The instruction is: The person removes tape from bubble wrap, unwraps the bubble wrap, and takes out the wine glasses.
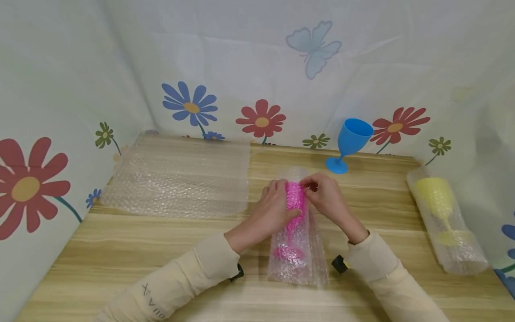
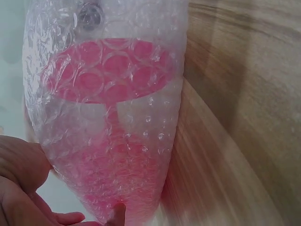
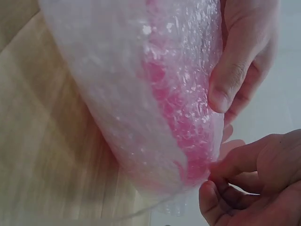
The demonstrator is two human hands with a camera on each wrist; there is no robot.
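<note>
pink goblet point(image 1: 295, 197), flower-patterned white backdrop point(image 1: 225, 58)

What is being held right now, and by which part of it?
The pink cup in bubble wrap: the left grip holds it by the bowl, through the wrap, and the right grip pinches the wrap near the rim.

Pale, lightly creased walls point(image 1: 225, 62) rise on three sides here, a light-blue butterfly point(image 1: 315, 49) printed high at the back, red, blue and green flowers point(image 1: 261, 121) dotted lower down! And below, the wood-grain tabletop point(image 1: 161, 241) spreads out, streaked in tan and brown.
</note>
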